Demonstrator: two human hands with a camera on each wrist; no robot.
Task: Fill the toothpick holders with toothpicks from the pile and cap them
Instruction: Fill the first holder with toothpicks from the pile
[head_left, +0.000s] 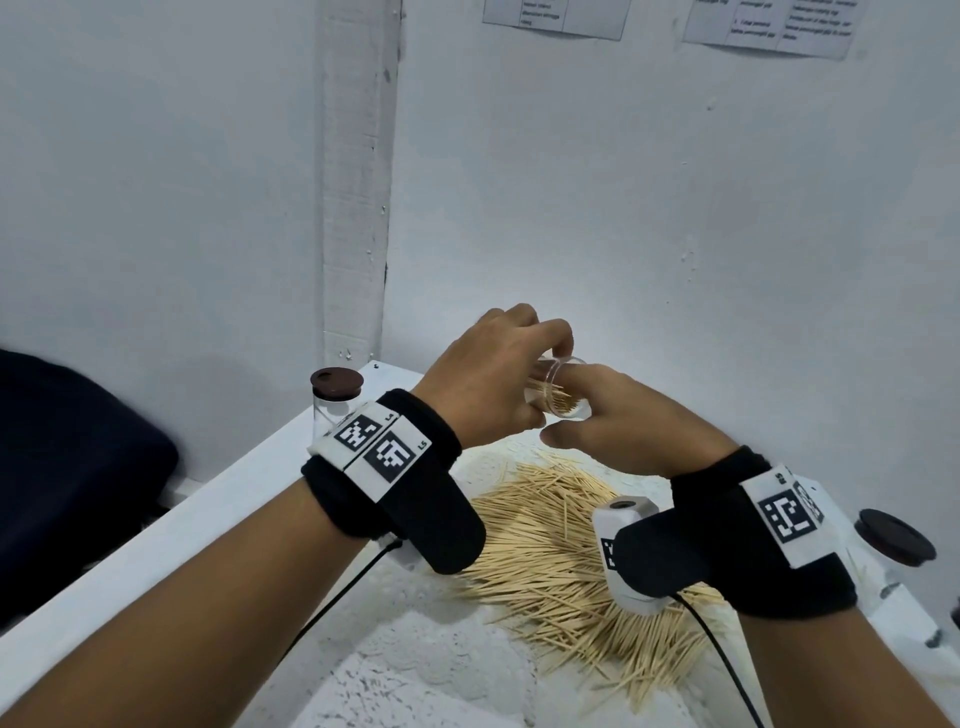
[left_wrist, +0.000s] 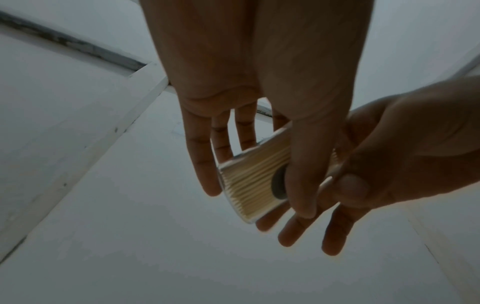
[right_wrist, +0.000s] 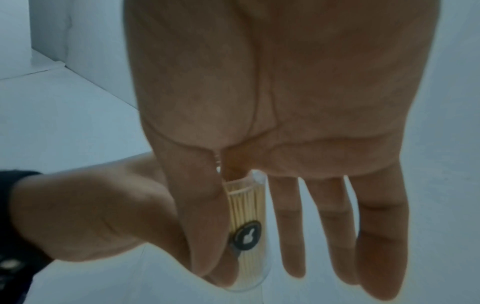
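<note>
Toothpicks (head_left: 566, 561) lie in a broad loose pile on the white tabletop (head_left: 410, 670), below and between my two wrists; that pile is the largest thing I see on the surface. Above its far edge I hold both hands together in the air. My left hand (head_left: 493, 384) wraps around a clear toothpick holder (head_left: 558, 389), thumb on one side and fingers on the other, keeping it tipped over with its open mouth turned toward my right hand (head_left: 623, 426). In the left wrist view the holder (left_wrist: 253, 181) is packed with pale sticks lying side by side, and a small round dark sticker (left_wrist: 279, 183) sits on its wall beside my thumb. My right hand is mostly relaxed, three fingers straight and spread, while the index finger reaches to the holder's open rim; the right wrist view shows that fingertip at the mouth of the holder (right_wrist: 246, 216), just above the stick ends. It grips nothing.

A second holder with a dark brown cap (head_left: 336, 391) stands upright at the tabletop's far left corner. Another dark cap (head_left: 896, 538) tops a clear holder at the right edge, partly hidden behind my right wrist.
</note>
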